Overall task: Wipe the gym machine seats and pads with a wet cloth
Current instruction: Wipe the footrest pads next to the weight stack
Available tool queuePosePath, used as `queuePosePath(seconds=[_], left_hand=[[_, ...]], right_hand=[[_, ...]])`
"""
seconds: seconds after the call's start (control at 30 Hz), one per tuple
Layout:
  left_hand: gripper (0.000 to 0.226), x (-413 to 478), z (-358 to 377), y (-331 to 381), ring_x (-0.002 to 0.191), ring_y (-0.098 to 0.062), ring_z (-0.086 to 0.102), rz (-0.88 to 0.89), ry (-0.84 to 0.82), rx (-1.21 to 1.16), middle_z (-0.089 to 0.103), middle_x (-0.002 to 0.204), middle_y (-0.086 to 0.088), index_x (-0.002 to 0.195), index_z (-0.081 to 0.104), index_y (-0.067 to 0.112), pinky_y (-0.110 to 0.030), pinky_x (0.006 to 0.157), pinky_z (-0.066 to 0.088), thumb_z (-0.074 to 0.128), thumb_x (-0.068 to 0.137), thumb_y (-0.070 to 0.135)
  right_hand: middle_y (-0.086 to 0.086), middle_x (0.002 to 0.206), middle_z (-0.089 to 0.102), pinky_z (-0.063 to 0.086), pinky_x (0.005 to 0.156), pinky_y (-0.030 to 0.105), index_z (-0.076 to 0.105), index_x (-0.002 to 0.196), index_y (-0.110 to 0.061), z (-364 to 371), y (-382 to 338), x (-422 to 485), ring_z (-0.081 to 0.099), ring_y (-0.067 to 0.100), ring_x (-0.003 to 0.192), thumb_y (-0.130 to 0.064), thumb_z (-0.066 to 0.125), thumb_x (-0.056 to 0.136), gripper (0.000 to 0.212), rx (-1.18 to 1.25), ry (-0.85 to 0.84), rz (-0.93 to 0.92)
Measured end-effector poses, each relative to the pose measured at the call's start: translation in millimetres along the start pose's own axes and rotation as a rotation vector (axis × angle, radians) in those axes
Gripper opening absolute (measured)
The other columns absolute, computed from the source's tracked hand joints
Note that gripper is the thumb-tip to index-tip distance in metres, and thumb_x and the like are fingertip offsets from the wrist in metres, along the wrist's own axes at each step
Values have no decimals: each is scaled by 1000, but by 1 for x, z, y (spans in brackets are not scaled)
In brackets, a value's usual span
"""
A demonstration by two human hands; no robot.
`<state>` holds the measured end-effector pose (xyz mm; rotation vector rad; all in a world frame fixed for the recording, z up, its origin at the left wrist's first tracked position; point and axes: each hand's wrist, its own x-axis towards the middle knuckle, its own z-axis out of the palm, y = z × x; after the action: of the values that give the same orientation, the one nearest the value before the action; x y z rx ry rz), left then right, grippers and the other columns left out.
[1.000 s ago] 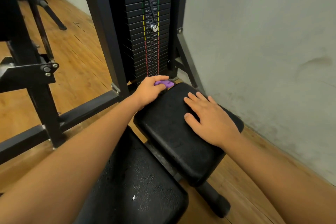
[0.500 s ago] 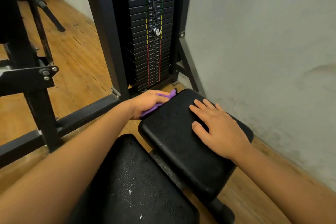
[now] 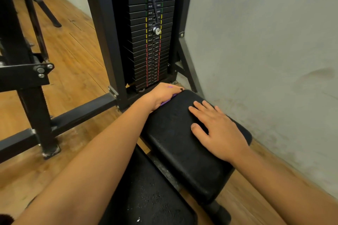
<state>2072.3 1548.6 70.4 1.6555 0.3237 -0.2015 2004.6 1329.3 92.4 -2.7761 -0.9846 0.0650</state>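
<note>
A black padded seat (image 3: 175,144) sits in the middle of the view, tilted toward the wall. My left hand (image 3: 161,96) is at the pad's far left corner, fingers curled over a purple cloth (image 3: 167,102) that shows only as a thin strip under the palm. The cloth is pressed against the pad's left edge. My right hand (image 3: 217,131) lies flat on top of the pad with fingers spread. A second black pad (image 3: 146,201), speckled with droplets, lies nearer to me at the bottom.
The weight stack (image 3: 148,38) with its selector pin stands just behind the pad, between black frame posts (image 3: 102,33). A grey wall (image 3: 265,60) runs close on the right. Another machine frame (image 3: 27,78) stands on the wooden floor (image 3: 73,56) at left.
My left hand slid with the cloth from the pad's far top corner down onto its left edge, then back toward the corner. My right hand stayed flat on the pad.
</note>
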Motion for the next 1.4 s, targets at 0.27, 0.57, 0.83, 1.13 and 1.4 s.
queuePosePath(seconds=[0.27, 0.57, 0.83, 1.13, 1.4], left_hand=[[31, -7, -22, -17, 114, -17, 66, 91, -162, -24, 69, 123, -4, 129, 66, 17, -35, 100, 53, 53, 101, 16], [30, 6, -6, -3, 110, -14, 67, 141, -144, -9, 71, 119, -2, 127, 68, 17, -33, 99, 52, 57, 99, 19], [31, -25, -39, -26, 113, -12, 66, 73, -186, -28, 71, 121, 5, 129, 66, 19, -35, 102, 50, 57, 99, 17], [31, -23, -21, -16, 110, -11, 67, 110, -99, -2, 71, 118, 2, 129, 66, 18, -26, 96, 53, 55, 101, 17], [29, -61, -55, -39, 114, -6, 64, 80, -124, -17, 68, 124, 12, 127, 66, 22, -24, 97, 51, 55, 101, 16]], right_hand=[[-16, 162, 11, -3, 121, 29, 20, 155, -38, 2, 0, 1, 1, 4, 150, -52, 27, 101, 55, 5, 3, 5], [-16, 162, 12, -2, 122, 30, 21, 154, -39, 2, 1, 2, 1, 3, 150, -51, 28, 101, 55, 17, 4, 0], [-18, 162, 10, -4, 121, 29, 20, 154, -40, 3, 4, 1, 0, 2, 149, -53, 27, 101, 55, 18, 14, 6], [-17, 161, 15, -2, 119, 26, 24, 154, -39, 3, 1, 3, 2, 2, 149, -55, 23, 97, 59, 19, 20, 0], [-17, 161, 16, -2, 119, 26, 25, 153, -39, 5, 1, 2, 3, 1, 149, -54, 25, 98, 58, 24, 35, -3]])
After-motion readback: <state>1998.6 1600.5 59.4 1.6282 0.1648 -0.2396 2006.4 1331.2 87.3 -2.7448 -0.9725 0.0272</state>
